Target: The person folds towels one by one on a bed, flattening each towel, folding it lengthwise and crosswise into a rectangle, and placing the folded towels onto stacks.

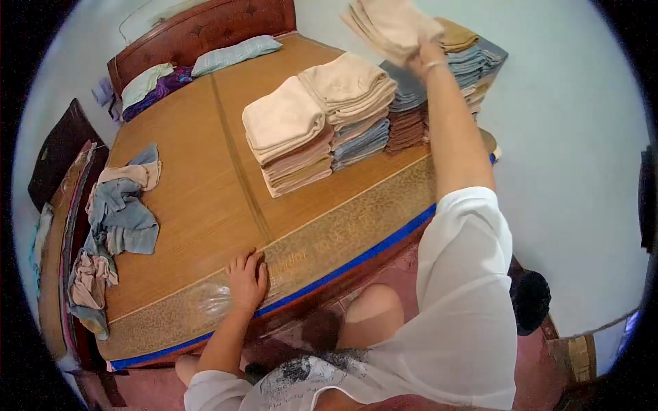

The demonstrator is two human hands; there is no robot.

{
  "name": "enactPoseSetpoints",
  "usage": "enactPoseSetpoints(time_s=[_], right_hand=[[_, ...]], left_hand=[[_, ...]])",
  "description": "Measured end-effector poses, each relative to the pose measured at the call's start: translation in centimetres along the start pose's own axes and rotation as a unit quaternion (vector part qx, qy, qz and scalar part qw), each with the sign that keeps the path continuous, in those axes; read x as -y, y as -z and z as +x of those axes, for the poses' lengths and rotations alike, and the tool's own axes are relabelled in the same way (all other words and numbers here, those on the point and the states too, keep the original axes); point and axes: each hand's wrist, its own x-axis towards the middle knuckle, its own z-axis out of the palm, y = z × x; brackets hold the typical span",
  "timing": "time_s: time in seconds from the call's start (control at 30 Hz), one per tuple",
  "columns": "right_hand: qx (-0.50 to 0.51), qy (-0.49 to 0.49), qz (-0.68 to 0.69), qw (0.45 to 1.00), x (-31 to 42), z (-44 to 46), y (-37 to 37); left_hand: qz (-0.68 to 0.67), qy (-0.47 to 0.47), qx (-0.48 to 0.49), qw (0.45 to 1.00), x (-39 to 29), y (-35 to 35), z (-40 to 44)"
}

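Observation:
My right hand (426, 60) reaches to the far corner of the bed, closed on a folded cream cloth (387, 29) whose layered edges hang to the left. That cloth is held above the stacks and is slightly blurred. Below and left of it stand neat stacks of folded cloths: one topped in cream (284, 116), another cream-topped stack (349, 85) with blue-grey layers underneath, and a reddish-brown pile (407, 131). My left hand (247, 279) lies palm down on the mattress edge (315, 257), fingers spread and holding nothing.
More folded cloths (473, 65) are stacked by the wall. Crumpled clothes (127, 212) lie along the bed's left side. A pillow (236, 55) and a purple cloth (161, 92) rest near the wooden headboard (205, 34). A black round object (532, 301) is at the right.

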Motion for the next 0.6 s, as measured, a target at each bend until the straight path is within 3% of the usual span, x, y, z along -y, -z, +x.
enactPoseSetpoints(time_s=[0.1, 0.2, 0.27, 0.47, 0.6], right_hand=[[0.023, -0.067, 0.035, 0.997, -9.5, 5.1, 4.7], [0.031, -0.136, 0.060, 0.988, -13.4, 5.5, 7.9], [-0.044, -0.124, 0.027, 0.991, -10.7, 2.2, 5.9], [-0.031, -0.096, 0.067, 0.993, -9.0, 0.7, 4.6], [-0.055, -0.087, -0.016, 0.995, -8.0, 1.1, 3.7]], left_hand=[[0.007, -0.004, 0.000, 1.000, 0.2, -0.4, 0.0], [0.010, -0.012, -0.002, 1.000, -0.2, -0.2, 0.3], [0.011, -0.009, 0.010, 1.000, -0.6, -0.2, 0.4], [0.020, -0.007, 0.014, 1.000, -0.7, -0.2, 0.4], [0.031, -0.006, 0.014, 0.999, -0.9, -0.2, 0.3]])
